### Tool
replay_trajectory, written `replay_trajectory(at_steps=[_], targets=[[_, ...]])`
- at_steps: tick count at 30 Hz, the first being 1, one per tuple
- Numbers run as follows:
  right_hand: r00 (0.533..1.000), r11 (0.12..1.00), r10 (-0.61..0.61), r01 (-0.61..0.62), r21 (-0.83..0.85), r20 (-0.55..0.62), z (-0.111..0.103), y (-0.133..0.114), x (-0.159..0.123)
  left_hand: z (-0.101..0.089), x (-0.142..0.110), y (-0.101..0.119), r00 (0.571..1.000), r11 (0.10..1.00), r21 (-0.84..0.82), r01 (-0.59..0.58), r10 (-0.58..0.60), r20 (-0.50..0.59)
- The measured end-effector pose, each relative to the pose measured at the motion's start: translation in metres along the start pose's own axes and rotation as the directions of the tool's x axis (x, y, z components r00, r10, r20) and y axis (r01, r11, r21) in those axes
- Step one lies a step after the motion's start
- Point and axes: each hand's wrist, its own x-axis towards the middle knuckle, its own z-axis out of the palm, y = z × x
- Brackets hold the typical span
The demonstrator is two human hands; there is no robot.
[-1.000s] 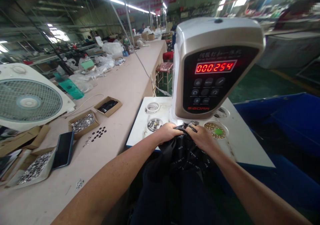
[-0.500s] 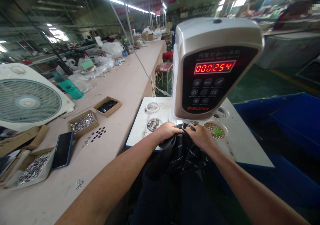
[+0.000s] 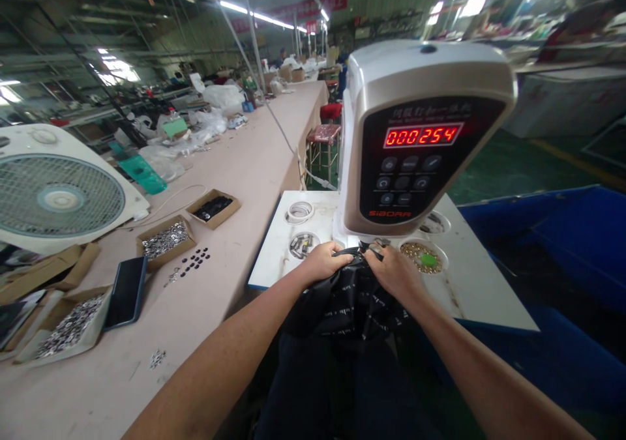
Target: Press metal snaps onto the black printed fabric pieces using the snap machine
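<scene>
A black garment with small white lettering [image 3: 349, 303] hangs from both hands over my lap. Its upper edge lies under the head of a snap-fastening machine [image 3: 430, 75], whose red display reads 000254. My left hand [image 3: 325, 261] pinches that edge on the left, thumb pointing inward. On the right, my right hand [image 3: 394, 267] grips the same edge close to the machine's pressing point. The machine head hides the pressing point itself in part. A round well of brass-coloured fasteners [image 3: 421, 257] lies just right of my right hand.
Left is a long table [image 3: 264, 140] with a fan [image 3: 59, 192], a phone [image 3: 126, 292], a box of silver fasteners [image 3: 166, 239] and a box of black parts [image 3: 214, 208]. The white machine table [image 3: 482, 283] has several round wells. Blue sheeting [image 3: 542, 225] stands at right.
My left hand has shifted slightly, and the garment's edge looks straighter and its cloth more spread out. The right hand stays nearly in place. The display reading is unchanged.
</scene>
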Motion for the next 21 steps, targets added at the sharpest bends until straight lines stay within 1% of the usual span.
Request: replay_trajectory(at_steps=[7, 21], targets=[[0.997, 0.998, -0.044, 0.047, -0.039, 0.056, -0.007, -0.002, 0.0, 0.001, 0.002, -0.001, 0.996, 0.997, -0.04, -0.06, 0.062, 0.057], [0.998, 0.999, -0.015, 0.017, -0.034, 0.067, -0.005, -0.002, 0.001, 0.004, 0.009, -0.014, 0.994, 0.995, -0.047, -0.092, 0.095, 0.062]])
